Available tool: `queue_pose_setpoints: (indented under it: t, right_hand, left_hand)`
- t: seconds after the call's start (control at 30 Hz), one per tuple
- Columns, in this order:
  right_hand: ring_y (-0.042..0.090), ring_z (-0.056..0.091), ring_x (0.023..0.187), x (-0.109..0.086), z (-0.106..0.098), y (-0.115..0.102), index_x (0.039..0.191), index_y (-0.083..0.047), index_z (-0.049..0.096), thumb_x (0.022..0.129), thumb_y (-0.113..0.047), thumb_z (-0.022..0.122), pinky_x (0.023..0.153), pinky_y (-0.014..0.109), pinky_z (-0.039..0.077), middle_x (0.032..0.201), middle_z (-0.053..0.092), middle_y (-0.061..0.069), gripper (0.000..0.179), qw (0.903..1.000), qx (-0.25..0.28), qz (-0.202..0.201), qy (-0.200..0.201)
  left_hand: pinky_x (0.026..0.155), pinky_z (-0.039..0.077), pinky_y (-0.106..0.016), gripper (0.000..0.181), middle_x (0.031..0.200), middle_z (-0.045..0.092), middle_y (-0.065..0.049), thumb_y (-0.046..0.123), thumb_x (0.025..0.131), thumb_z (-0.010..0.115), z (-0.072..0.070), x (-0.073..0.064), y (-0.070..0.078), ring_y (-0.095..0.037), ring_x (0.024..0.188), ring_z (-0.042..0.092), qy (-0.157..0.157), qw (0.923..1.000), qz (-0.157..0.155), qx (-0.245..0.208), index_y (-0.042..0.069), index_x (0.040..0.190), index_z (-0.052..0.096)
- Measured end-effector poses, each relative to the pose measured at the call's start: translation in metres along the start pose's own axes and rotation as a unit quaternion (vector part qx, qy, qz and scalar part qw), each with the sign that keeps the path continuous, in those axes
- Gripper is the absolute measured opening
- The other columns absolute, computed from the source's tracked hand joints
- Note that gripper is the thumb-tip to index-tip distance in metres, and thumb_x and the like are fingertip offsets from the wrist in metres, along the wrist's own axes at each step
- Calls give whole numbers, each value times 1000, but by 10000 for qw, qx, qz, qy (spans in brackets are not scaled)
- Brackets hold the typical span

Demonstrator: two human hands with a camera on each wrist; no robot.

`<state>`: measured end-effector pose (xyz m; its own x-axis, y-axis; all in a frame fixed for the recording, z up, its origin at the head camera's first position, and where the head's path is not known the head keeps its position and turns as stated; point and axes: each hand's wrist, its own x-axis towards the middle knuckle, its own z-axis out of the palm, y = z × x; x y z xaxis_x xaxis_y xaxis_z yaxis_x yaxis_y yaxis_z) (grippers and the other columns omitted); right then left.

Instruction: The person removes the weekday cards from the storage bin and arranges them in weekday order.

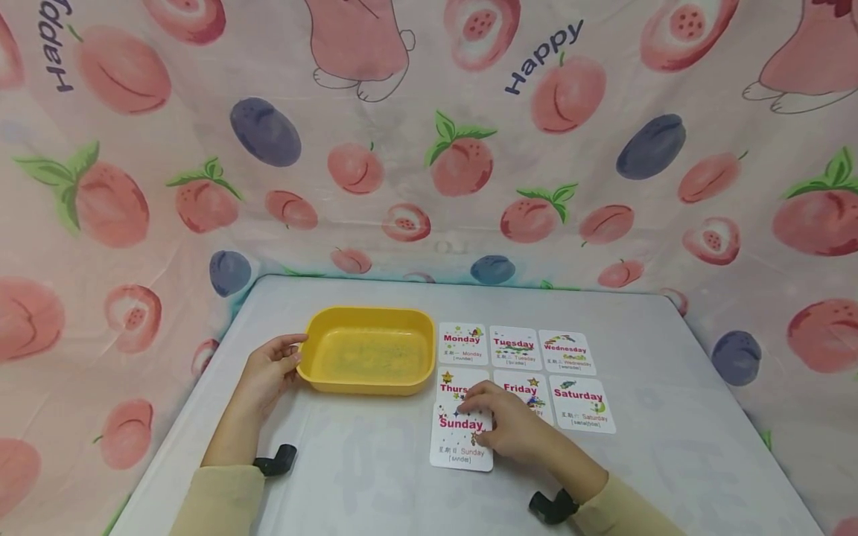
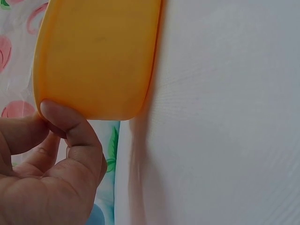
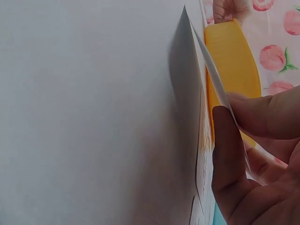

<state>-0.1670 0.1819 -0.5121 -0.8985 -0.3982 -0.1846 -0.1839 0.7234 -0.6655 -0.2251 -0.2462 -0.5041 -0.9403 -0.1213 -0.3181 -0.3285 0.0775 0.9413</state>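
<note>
My left hand (image 1: 270,370) pinches the left rim of a yellow plastic tray (image 1: 365,388), thumb and fingers at its edge; the left wrist view shows the same hold on the tray (image 2: 101,61). In my right hand (image 1: 512,424) is the Sunday card (image 1: 456,452), pinched at its right edge. Seen edge-on in the right wrist view, the card (image 3: 211,65) stands tilted off the table between thumb and finger. It overlaps the lower part of the Thursday card (image 1: 450,378). My right hand partly hides the Friday card (image 1: 520,381).
Right of the tray lie the Monday (image 1: 462,346), Tuesday (image 1: 515,346) and Wednesday cards (image 1: 566,350), with the Saturday card (image 1: 582,406) below Wednesday. A white cloth (image 1: 362,476) covers the table. Behind it hangs a peach-print curtain (image 1: 402,149).
</note>
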Motion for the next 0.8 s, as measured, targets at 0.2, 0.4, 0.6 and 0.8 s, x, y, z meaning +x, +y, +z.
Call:
queue_pose_setpoints:
  t: [0.2,0.4,0.6,0.8]
  right_hand:
    - [22,58,132,-3,3,-2,121,-23,80,86,-7,85,117,56,46,137,62,-11,39,9995,-201,-190,-149]
    - [19,59,127,-6,6,-6,120,-22,80,85,-9,87,114,53,48,133,63,-12,38,9976,-614,-240,-192]
    - [18,61,125,-9,7,-8,115,-26,79,82,-12,90,113,52,50,129,65,-14,37,9949,-928,-352,-154]
    - [17,60,125,-11,9,-6,114,-28,79,81,-15,92,114,53,48,128,65,-15,38,9939,-1018,-407,-87]
  left_hand:
    - [77,53,-20,44,111,54,0,6,110,54,-1,1,0,-15,95,53,-42,10000,12,18,8,155,54]
    - [77,53,-20,44,109,53,2,6,110,55,-1,1,1,-16,96,53,-27,10000,7,13,8,155,54]
    - [76,53,-21,45,110,54,0,5,110,56,-1,1,0,-17,95,53,-24,10000,4,25,9,154,54]
    - [76,53,-21,45,109,53,1,5,110,55,-1,2,0,-17,96,52,-33,10000,-14,35,9,155,54]
